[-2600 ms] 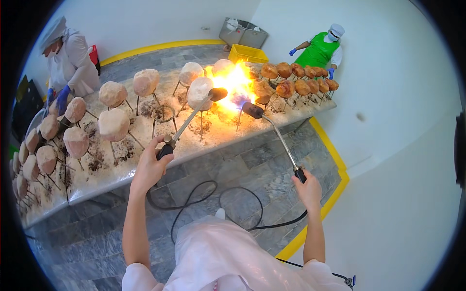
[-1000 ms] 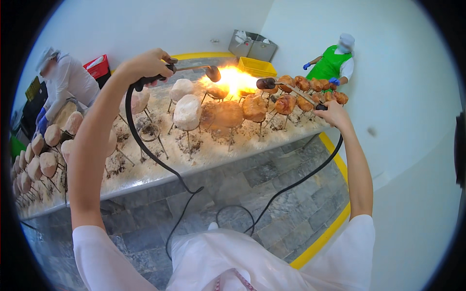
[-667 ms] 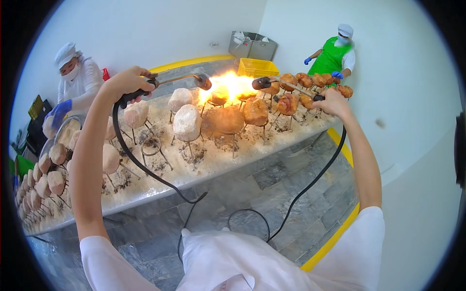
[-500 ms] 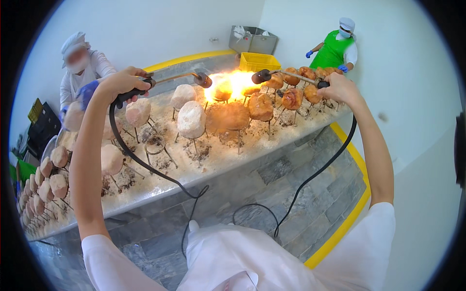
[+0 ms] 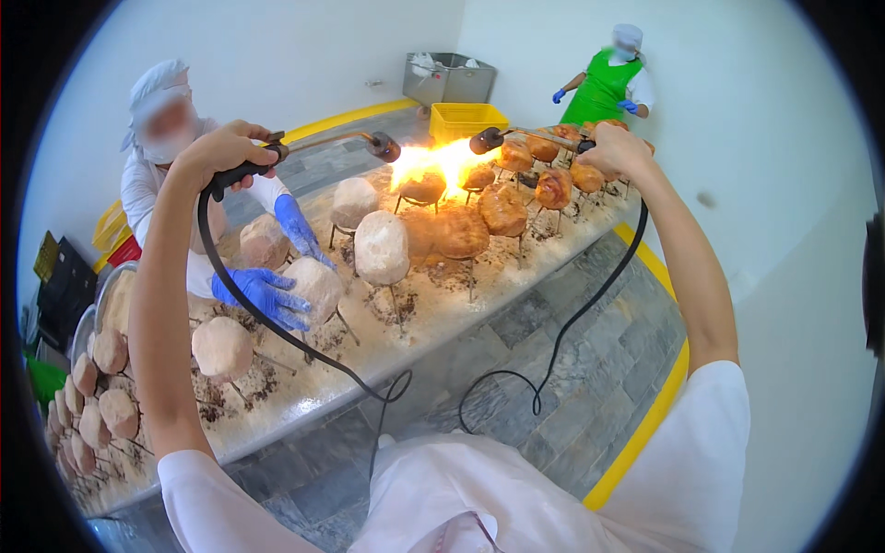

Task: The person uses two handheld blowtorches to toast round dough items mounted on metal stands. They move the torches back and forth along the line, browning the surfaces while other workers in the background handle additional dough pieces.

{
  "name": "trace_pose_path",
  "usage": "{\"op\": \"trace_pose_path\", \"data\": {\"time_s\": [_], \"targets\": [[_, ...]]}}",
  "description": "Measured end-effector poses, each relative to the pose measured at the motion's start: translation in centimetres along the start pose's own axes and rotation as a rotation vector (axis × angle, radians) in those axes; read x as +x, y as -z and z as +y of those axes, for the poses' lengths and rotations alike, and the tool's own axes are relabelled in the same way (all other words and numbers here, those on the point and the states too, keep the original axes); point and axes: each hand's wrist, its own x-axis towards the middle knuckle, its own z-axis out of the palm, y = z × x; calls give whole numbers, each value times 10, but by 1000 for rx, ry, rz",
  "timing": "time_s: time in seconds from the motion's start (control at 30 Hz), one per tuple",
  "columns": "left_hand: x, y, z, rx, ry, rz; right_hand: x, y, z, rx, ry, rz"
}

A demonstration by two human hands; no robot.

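My left hand (image 5: pixel 224 158) grips a gas torch (image 5: pixel 244 175) with a black handle, its nozzle turned right. Closed round the handle end of a second torch (image 5: pixel 486 140), my right hand (image 5: pixel 616 150) points that nozzle left. Bright flames from both meet over a browned lump (image 5: pixel 424 188) on a metal stand. Just in front are a larger, smoothly browned lump (image 5: pixel 461 232) and a pale, powdery lump (image 5: pixel 381 249). To the left, a co-worker's blue-gloved hands (image 5: pixel 263 293) touch another pale lump (image 5: pixel 315 288) on a stand.
Black hoses (image 5: pixel 590 341) hang from both torches. The long table (image 5: pixel 304 419) carries several pale lumps at left and browned ones at right. A yellow crate (image 5: pixel 466 120) and a metal bin (image 5: pixel 452 81) stand behind. Another person in a green apron (image 5: pixel 599 92) is at the far right.
The co-worker has leaned in, and a pale lump now sits on the ring stand that was bare. My view has shifted slightly; both torches still flame over the same spot.
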Motion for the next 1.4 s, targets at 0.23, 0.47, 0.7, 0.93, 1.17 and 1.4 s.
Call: {"op": "trace_pose_path", "data": {"time_s": [0.23, 0.47, 0.7, 0.93, 1.17, 1.4], "targets": [[43, -5, -12, -69, -8, -50, 2, -25, 31, 221, -69, -78], [57, -20, 48, 99, -50, -22, -50, -72, 92, 457, -131, -156], [26, -40, 95, 245, -46, 29, -62, -90, 90, 354, -93, -157], [-18, -55, 96, 328, -37, 64, -29, -93, 68, 313, -49, -135], [-57, -66, 79, 267, -13, 108, -2, -101, 59, 238, -44, 60], [-69, -89, 18, 76, -67, 122, -25, -61, 69, 89, 11, -11]]}}
